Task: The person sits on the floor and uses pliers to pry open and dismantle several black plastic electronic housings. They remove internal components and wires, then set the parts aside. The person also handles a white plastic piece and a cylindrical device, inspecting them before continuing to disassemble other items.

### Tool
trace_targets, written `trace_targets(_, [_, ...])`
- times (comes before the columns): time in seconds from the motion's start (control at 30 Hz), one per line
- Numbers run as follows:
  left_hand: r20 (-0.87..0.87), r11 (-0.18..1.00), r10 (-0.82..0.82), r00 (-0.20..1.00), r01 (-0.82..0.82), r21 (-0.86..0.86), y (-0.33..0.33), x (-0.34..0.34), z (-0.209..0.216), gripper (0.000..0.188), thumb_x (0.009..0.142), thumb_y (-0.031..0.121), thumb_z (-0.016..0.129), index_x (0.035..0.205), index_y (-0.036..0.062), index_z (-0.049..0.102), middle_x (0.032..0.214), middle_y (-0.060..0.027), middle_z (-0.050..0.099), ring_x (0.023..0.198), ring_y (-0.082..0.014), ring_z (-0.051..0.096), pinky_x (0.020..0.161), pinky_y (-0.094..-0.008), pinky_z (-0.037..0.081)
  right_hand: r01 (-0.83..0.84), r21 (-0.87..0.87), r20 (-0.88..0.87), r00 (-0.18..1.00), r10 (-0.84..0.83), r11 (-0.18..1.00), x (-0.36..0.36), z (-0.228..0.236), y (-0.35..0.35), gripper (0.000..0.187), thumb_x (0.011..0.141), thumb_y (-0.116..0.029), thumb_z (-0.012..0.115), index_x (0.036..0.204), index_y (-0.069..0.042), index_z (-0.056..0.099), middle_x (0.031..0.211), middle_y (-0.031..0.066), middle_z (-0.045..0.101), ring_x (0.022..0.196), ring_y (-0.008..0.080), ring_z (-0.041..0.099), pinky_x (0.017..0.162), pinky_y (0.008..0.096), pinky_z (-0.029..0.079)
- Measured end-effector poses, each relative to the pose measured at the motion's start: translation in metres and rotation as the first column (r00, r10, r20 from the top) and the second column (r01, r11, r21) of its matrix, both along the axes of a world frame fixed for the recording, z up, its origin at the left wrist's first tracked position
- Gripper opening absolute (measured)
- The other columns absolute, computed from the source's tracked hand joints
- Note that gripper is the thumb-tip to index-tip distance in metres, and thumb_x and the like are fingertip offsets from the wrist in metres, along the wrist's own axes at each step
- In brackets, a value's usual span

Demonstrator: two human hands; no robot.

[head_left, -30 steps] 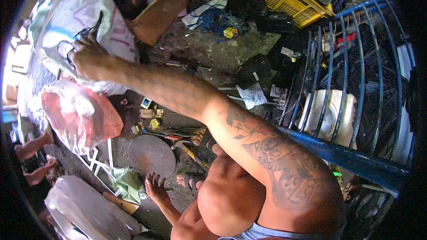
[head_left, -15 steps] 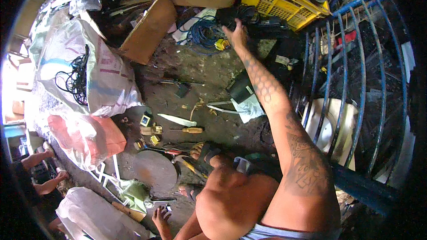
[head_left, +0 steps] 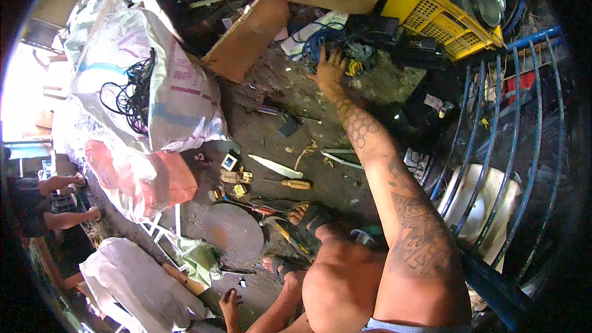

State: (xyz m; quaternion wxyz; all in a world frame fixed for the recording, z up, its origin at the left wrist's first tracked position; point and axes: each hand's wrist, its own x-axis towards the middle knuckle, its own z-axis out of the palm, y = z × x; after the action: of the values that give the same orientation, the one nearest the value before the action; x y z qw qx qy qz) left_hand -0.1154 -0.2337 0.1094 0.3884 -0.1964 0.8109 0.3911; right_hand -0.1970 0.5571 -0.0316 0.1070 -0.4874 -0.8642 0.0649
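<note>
My right hand [head_left: 332, 73] reaches far forward with its fingers spread, over the near edge of a coil of dark blue cable [head_left: 317, 40]. The fingers are not closed round the cable. Beside the hand lies a small yellow piece [head_left: 354, 67] with a grey cable bundle [head_left: 361, 52]. My left hand [head_left: 230, 302] is low by my legs, its fingers loosely bent and apart, and nothing shows in it. Nearest to it is a small white scrap [head_left: 242, 283] on the ground.
A yellow-handled screwdriver [head_left: 296, 183], a hammer [head_left: 290, 234] and a round plate [head_left: 233, 230] lie before my feet. Stuffed sacks [head_left: 185, 95] and a cardboard box [head_left: 250, 37] stand left. A yellow crate [head_left: 444, 18] and blue metal bars [head_left: 497, 129] bound the right. Another person's legs [head_left: 68, 200] show far left.
My right hand has moved from the black items right of the coil, leftward onto the cable. My left hand stays low. The view has shifted, so the scene sits further right.
</note>
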Motion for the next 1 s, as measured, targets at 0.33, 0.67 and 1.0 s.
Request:
trace_targets(0.33, [0.033,0.991,0.130,0.991,-0.128,-0.046,0.009,0.009,-0.006,0.028,0.089,0.021,0.061,0.107,-0.0009,0.062,0.094,-0.0104,0.065,0.075,-0.0208,0.064,0.055,-0.0306,0.052,-0.333,-0.160,-0.837,0.545,0.051,0.929,0.046,0.040,0.023,0.064,0.068,-0.010,0.073,0.126,-0.008,0.044,0.113,0.0152,0.058,0.104,0.0252,0.056,0.091,0.0380,0.043])
trace_targets(0.67, [-0.006,0.999,0.009,1.000,-0.010,-0.044,0.020,0.004,-0.003,0.033,0.087,0.024,0.065,0.108,-0.0017,0.062,0.089,-0.0091,0.064,0.074,-0.0194,0.065,0.055,-0.0300,0.052,-0.392,-0.432,-0.619,0.784,0.048,0.812,0.124,0.180,-0.041,0.039,0.082,-0.004,0.055,0.121,-0.001,0.055,0.113,0.0099,0.060,0.104,0.0196,0.056,0.095,0.0297,0.042])
trace_targets(1.0, [0.058,0.999,0.037,0.998,-0.034,-0.038,-0.008,0.018,-0.027,0.035,0.086,0.024,0.067,0.110,-0.0020,0.062,0.093,-0.0098,0.065,0.075,-0.0202,0.066,0.055,-0.0307,0.053,-0.998,-0.023,-0.701,-0.023,-0.713,0.055,0.076,0.272,-0.022,0.027,0.093,-0.025,0.046,0.107,-0.004,0.056,0.092,0.0151,0.062,0.064,0.0239,0.057,0.067,0.0434,0.049])
